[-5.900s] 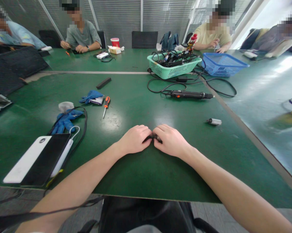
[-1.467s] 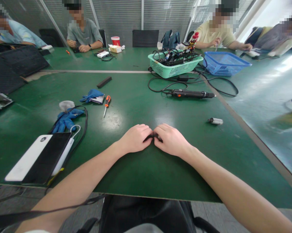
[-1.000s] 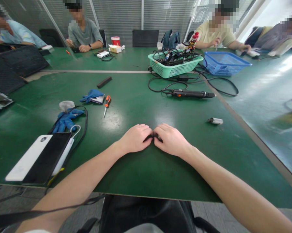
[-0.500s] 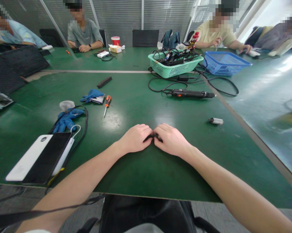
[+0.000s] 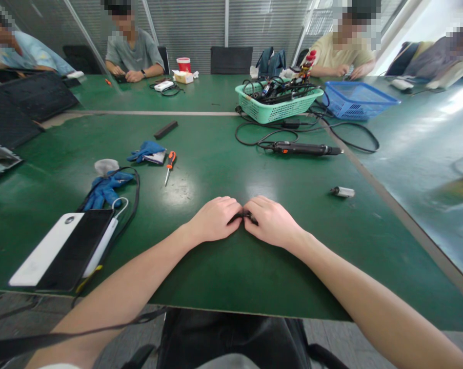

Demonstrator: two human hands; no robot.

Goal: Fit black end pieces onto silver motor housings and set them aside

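My left hand (image 5: 215, 219) and my right hand (image 5: 272, 221) rest knuckles-up on the green table (image 5: 223, 266), fingertips meeting. Both are curled closed around a small dark object (image 5: 246, 215) pinched between them; most of it is hidden and I cannot name it. An orange-handled screwdriver (image 5: 169, 165) lies beyond my left hand. A small white cylinder (image 5: 342, 192) lies to the right of my right hand.
Blue gloves (image 5: 106, 187) and a phone on a white power bank (image 5: 64, 249) lie at left. A black electric screwdriver (image 5: 304, 149) with cable, a green basket (image 5: 277, 105) and a blue basket (image 5: 360, 100) sit further back. Other people sit around the far side.
My hands have stayed in place, pinched together on the small dark object. Only the people at the far side have shifted their arms slightly.
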